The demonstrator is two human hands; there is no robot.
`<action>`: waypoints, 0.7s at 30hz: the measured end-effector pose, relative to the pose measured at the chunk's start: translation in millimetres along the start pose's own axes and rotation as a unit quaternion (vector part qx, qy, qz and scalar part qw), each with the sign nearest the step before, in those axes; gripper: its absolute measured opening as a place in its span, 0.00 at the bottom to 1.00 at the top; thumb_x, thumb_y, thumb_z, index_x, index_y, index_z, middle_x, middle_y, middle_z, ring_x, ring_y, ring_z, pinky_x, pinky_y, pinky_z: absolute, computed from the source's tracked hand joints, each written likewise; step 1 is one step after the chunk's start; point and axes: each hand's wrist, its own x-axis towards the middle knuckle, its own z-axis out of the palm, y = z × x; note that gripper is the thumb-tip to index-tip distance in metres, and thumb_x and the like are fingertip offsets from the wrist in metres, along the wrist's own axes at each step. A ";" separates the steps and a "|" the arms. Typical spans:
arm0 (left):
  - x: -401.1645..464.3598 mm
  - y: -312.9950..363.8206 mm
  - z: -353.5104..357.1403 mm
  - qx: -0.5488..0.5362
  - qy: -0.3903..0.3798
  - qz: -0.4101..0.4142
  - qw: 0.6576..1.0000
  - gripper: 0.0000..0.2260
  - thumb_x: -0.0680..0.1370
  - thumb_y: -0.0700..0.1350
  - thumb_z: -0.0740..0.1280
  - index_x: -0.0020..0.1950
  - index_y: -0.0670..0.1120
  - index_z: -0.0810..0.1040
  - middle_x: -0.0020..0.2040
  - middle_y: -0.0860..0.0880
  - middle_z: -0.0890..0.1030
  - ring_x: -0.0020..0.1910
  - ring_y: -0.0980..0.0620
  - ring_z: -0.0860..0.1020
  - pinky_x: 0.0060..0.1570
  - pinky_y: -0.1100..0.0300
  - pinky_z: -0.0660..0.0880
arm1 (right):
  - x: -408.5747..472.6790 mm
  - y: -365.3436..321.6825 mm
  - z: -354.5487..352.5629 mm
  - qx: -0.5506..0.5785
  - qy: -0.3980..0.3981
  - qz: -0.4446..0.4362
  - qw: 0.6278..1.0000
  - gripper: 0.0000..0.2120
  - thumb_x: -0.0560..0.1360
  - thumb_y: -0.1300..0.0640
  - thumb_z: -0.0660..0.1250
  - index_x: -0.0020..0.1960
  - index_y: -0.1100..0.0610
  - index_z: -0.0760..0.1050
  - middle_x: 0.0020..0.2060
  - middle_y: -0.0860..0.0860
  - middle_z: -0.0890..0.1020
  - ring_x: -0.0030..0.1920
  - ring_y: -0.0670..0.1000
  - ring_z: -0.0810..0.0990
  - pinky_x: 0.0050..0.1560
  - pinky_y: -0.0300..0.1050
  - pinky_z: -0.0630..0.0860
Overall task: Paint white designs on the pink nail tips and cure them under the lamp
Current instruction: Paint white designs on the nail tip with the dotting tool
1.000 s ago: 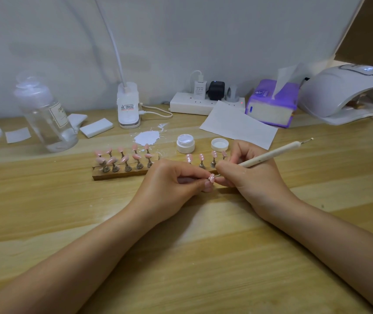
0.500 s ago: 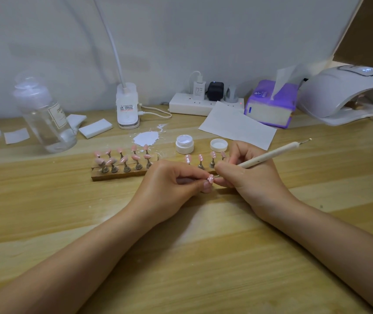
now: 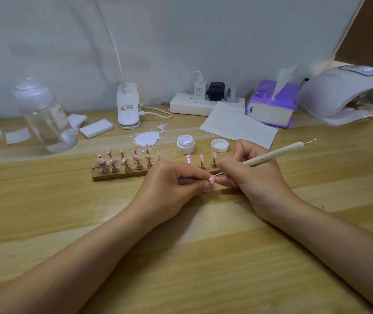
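Pink and glossy, the nail tip sits at the middle of the wooden table, pinched on its small stand between the curled thumb and fingers of the left hand; the stand itself is almost wholly hidden inside that grip. The right hand has its fingers closed round a cream dotting tool, whose fine metal end touches the nail tip, though the white mark there is too small to read. Just beyond the hands, three more painted tips stand on a holder mostly covered by the knuckles. To the left, a wooden rack carries two rows of pink tips. The open white gel pot and its lid lie just behind, near a white paint smear. At far right the curing lamp is cut off by the frame edge, and what lies inside its opening cannot be made out. A clear bottle at far left is blurred, its label unreadable.

Against the frames before, both hands keep the same grips and the same place; only the view has shifted slightly, and nothing on the table has moved.
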 end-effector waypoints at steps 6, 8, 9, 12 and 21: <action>-0.1 0.1 -0.1 0.010 -0.001 0.007 1.000 0.08 0.70 0.35 0.72 0.40 0.48 0.84 0.36 0.54 0.84 0.37 0.61 0.80 0.45 0.67 0.77 | -0.5 -0.2 0.4 -0.014 -0.007 -0.002 1.000 0.20 0.71 0.72 0.66 0.28 0.58 0.60 0.18 0.42 0.65 0.20 0.39 0.71 0.27 0.33 0.75; 0.0 0.3 0.1 0.010 -0.001 0.010 1.000 0.09 0.70 0.35 0.72 0.39 0.50 0.83 0.35 0.54 0.84 0.36 0.61 0.80 0.45 0.67 0.77 | -0.7 -0.5 0.5 -0.017 -0.006 -0.003 1.000 0.20 0.70 0.72 0.66 0.29 0.58 0.60 0.18 0.42 0.65 0.20 0.38 0.72 0.26 0.33 0.74; 0.0 0.3 0.2 0.010 -0.001 0.010 1.000 0.08 0.70 0.35 0.72 0.39 0.49 0.83 0.35 0.55 0.84 0.36 0.62 0.80 0.45 0.67 0.77 | -0.9 -0.8 0.6 -0.019 -0.007 -0.003 1.000 0.19 0.70 0.72 0.65 0.29 0.58 0.61 0.18 0.42 0.65 0.21 0.38 0.71 0.26 0.32 0.74; 0.2 -0.5 0.1 0.012 -0.003 0.010 1.000 0.06 0.70 0.35 0.72 0.41 0.46 0.84 0.33 0.56 0.83 0.35 0.64 0.79 0.42 0.71 0.76 | -1.3 -1.2 0.5 -0.023 -0.009 -0.002 1.000 0.18 0.70 0.73 0.65 0.29 0.58 0.61 0.19 0.42 0.65 0.20 0.38 0.71 0.27 0.33 0.74; 1.2 -1.6 0.6 0.019 0.000 0.013 1.000 0.05 0.70 0.36 0.72 0.42 0.45 0.84 0.34 0.56 0.83 0.35 0.64 0.78 0.42 0.70 0.75 | -1.1 -1.4 1.0 -0.025 -0.008 -0.004 1.000 0.18 0.70 0.73 0.65 0.29 0.59 0.61 0.19 0.43 0.65 0.21 0.38 0.71 0.27 0.33 0.75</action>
